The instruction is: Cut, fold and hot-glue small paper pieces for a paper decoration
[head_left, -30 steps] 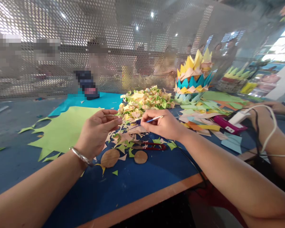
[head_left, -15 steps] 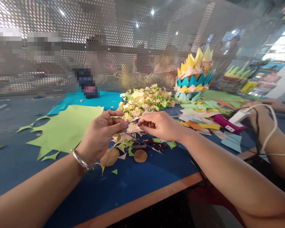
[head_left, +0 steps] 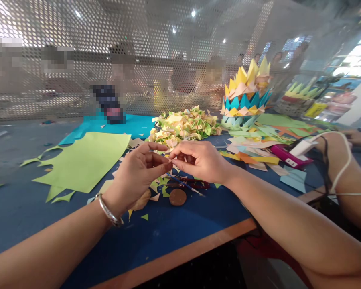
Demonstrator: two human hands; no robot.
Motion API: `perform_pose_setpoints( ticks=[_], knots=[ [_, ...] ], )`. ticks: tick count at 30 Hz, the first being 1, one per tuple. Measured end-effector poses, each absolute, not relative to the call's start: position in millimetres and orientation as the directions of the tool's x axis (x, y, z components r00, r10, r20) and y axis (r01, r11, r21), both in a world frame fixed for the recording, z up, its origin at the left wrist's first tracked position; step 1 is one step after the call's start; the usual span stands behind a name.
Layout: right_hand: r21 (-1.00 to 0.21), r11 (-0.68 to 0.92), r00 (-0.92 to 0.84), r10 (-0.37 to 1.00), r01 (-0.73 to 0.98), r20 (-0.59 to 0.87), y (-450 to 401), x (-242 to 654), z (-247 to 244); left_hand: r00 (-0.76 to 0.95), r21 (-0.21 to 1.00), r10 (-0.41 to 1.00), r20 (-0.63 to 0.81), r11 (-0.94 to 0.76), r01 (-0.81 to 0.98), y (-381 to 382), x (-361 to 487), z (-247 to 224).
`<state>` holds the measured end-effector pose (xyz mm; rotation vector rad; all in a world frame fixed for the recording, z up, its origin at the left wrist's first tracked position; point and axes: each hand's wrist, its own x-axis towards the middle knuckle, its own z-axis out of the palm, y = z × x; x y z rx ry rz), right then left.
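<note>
My left hand (head_left: 136,170) and my right hand (head_left: 200,162) meet fingertip to fingertip above the middle of the table. Both thumbs and index fingers are pinched together; what lies between them is too small to make out. Just beyond my fingers rises a heap of small folded paper pieces (head_left: 188,125) in yellow, green and pink. Below my hands lie a thin blue stick (head_left: 185,184), a dark red tool partly hidden (head_left: 203,184), a round brown disc (head_left: 177,197) and a second brown round piece (head_left: 142,200), partly covered by my left hand.
A cut green sheet (head_left: 86,160) lies left, a blue sheet (head_left: 78,128) behind it. A tiered pointed-paper structure (head_left: 243,102) stands back right, near paper strips (head_left: 258,146) and a purple device (head_left: 290,156) with a white plug. Another person's arm (head_left: 345,172) rests at right.
My left hand has moved right and my right hand slightly left, so the gap between their fingertips has closed. The other person's far hand has shifted at the right edge.
</note>
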<state>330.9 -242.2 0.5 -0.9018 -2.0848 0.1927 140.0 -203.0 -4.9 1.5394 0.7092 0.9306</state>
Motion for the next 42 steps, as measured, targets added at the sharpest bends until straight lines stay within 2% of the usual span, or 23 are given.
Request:
perform_pose_setpoints(
  ticks=[17,30,42],
  knots=[
    [-0.464,0.703,-0.38,0.694,0.539,0.611,-243.9,329.8,2.5,0.53,0.992,0.839,0.122,-0.115,-0.046,-208.6,136.4,-0.4],
    [-0.463,0.7,-0.377,0.697,0.544,0.61,-244.1,329.0,1.9,0.448,0.964,0.871,0.199,-0.257,0.071,-214.0,139.0,4.2],
    [-0.462,0.684,-0.354,0.706,0.565,0.614,-244.5,328.7,0.5,0.432,0.969,0.881,0.19,-0.238,0.059,-214.2,139.3,1.7]
  ],
)
